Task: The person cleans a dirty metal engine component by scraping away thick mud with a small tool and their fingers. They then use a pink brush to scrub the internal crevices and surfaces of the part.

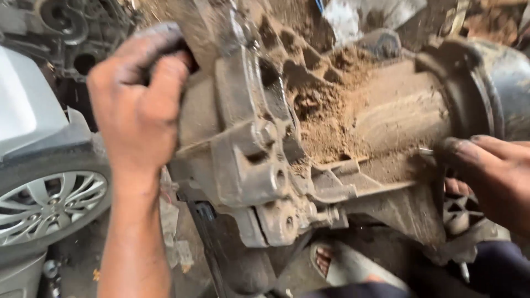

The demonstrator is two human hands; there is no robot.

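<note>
Blocked across the middle by the dirt-caked metal casing point(309, 138), ribbed pockets packed with brown soil point(326, 110). Hemmed on the left by a car wheel point(47, 201) and grey bodywork point(27, 105). Open gap low down, between wheel and casing, partly taken by the left hand point(138, 105). Tight at right, right hand point(488, 171) against the casing beside the dark round housing point(491, 88).

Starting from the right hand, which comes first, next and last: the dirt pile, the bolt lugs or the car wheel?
From the right hand:
1. Dirt pile, just left of it, in the casing.
2. Bolt lugs, mid-picture, lower down.
3. Car wheel, far left edge.
</note>
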